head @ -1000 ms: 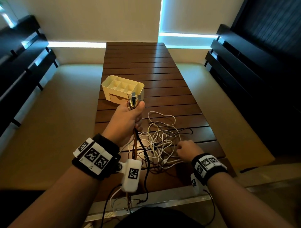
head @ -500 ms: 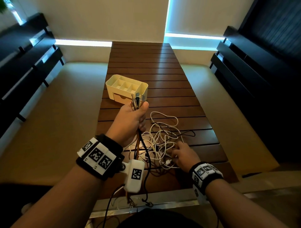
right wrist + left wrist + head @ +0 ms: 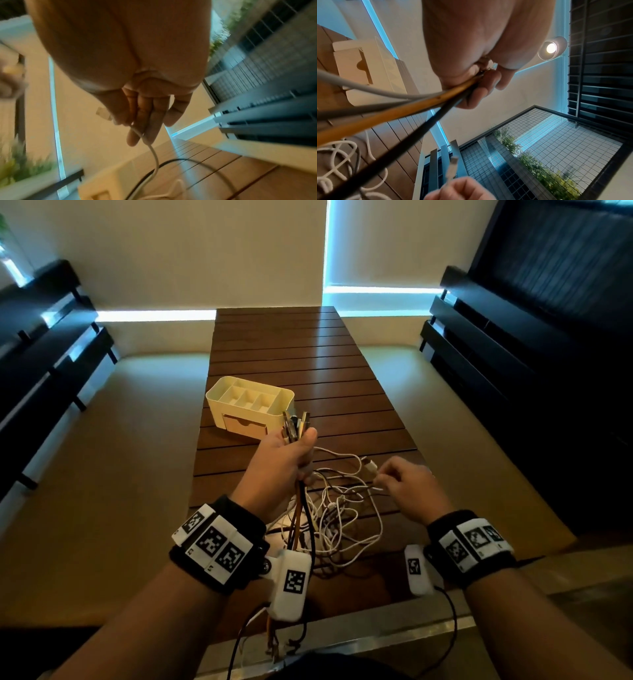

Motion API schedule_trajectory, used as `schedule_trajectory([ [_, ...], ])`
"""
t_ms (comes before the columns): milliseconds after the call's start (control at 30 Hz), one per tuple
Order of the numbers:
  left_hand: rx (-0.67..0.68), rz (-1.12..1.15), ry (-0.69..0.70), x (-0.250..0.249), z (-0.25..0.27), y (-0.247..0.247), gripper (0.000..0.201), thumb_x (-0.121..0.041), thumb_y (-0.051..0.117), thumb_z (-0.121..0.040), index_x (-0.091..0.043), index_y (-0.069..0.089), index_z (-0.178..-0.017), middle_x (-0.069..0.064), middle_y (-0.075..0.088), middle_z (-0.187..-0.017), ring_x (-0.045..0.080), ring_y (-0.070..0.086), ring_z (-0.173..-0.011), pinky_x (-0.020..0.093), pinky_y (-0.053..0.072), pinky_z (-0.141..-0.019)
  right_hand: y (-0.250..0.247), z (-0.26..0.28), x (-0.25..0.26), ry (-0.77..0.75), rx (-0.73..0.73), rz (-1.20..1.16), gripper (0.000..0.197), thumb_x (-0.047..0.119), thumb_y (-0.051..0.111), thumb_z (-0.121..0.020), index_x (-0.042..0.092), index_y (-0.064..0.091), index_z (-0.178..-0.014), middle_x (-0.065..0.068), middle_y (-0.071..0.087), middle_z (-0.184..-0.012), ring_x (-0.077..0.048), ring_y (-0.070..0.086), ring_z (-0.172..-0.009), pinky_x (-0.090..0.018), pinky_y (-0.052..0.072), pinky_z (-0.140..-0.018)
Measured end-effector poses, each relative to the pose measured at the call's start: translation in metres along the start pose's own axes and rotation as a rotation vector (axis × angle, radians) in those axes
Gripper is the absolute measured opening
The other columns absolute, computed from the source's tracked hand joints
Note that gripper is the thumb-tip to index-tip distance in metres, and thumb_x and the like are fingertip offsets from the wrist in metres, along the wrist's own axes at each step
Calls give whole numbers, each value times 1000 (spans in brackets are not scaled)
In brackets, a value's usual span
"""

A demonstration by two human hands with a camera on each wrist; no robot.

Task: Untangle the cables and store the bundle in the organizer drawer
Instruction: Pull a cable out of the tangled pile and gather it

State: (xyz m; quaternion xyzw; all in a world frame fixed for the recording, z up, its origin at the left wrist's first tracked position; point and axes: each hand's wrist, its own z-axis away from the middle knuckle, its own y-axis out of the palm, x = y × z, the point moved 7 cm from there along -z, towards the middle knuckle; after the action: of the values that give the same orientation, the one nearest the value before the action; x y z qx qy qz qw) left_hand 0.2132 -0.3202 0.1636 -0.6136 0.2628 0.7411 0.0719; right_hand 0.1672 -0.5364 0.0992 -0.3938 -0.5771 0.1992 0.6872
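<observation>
My left hand (image 3: 284,460) is raised above the table and grips a bunch of cable ends (image 3: 295,424), plugs sticking up past the thumb; orange, black and grey cables (image 3: 399,108) run down from the fist. My right hand (image 3: 404,484) pinches a white cable just behind its plug (image 3: 370,465), lifted clear of the tangle; the plug (image 3: 103,113) shows beside the fingertips. The tangle of white and dark cables (image 3: 342,515) lies on the slatted wooden table (image 3: 308,354). The cream organizer (image 3: 250,405) stands beyond my left hand, its front drawer (image 3: 245,424) closed.
Dark slatted benches (image 3: 513,337) flank the table on the right and on the left (image 3: 41,344). Beige floor (image 3: 120,457) lies on both sides. A metal edge (image 3: 342,642) runs along the near end of the table. The far half of the table holds nothing.
My right hand has left the tangle on the table and risen to the right, pulling a white cable end up with it. My left hand keeps its grip on the bunch.
</observation>
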Motion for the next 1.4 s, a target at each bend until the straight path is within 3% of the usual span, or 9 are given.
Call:
schedule_trajectory([
  [133,33,-21,33,-3,-2,12,7,-19,47,-104,-14,47,-99,-8,36,-58,10,32,-52,26,36,-55,-31,7,41,-92,-166,-386,14,16,60,-96,22,64,-84,5,74,-82,-8,69,-83,-39,57,-85],
  [300,68,-75,107,-11,-4,24,24,-24,50,-102,-4,53,-114,-9,38,-58,10,34,-53,28,37,-57,-78,25,91,-287,-367,-570,19,26,58,-98,40,63,-87,5,73,-88,-20,69,-85,-41,58,-78],
  [500,105,-41,127,-12,-2,30,26,-31,48,-100,-8,57,-108,-8,40,-62,10,40,-55,25,41,-58,-44,15,80,-156,-226,-497,11,18,63,-94,26,68,-88,1,72,-82,-16,70,-81,-50,59,-82],
  [833,-40,-157,192,-7,-8,20,14,-23,47,-104,-16,58,-98,7,58,-83,10,55,-67,29,50,-66,-26,20,101,-207,-151,-533,18,17,60,-97,29,71,-89,1,70,-86,-24,66,-86,-53,58,-81],
  [1000,-83,-211,244,-4,-15,18,11,-19,48,-104,-15,56,-98,0,55,-73,11,51,-63,32,46,-63,-15,20,110,-217,-104,-446,21,19,56,-99,31,67,-86,6,69,-82,-13,65,-79,-37,58,-76],
  [1133,-74,-256,266,-3,-15,19,12,-20,47,-104,-14,58,-104,3,59,-82,9,55,-68,26,47,-63,-11,18,114,-208,-81,-459,20,19,54,-100,25,66,-86,5,68,-79,-6,64,-72,-21,53,-65],
  [1200,-69,-255,269,-3,-16,20,13,-18,47,-104,-12,58,-107,7,63,-92,9,62,-76,23,51,-67,-11,17,116,-216,-76,-448,18,19,55,-100,22,68,-89,1,70,-82,-10,67,-76,-20,55,-66],
  [1300,-55,-283,275,-3,-18,20,15,-17,48,-104,-10,60,-110,15,66,-104,24,66,-94,36,57,-79,-12,15,118,-252,-53,-411,16,17,55,-100,19,70,-94,0,71,-86,-13,68,-79,-23,57,-69],
  [1400,-42,-342,291,-5,-20,19,9,-16,51,-102,-15,60,-101,18,65,-98,30,64,-88,46,55,-78,-14,13,120,-276,-37,-377,14,15,57,-98,16,70,-91,-1,69,-82,-13,64,-73,-23,53,-65],
])
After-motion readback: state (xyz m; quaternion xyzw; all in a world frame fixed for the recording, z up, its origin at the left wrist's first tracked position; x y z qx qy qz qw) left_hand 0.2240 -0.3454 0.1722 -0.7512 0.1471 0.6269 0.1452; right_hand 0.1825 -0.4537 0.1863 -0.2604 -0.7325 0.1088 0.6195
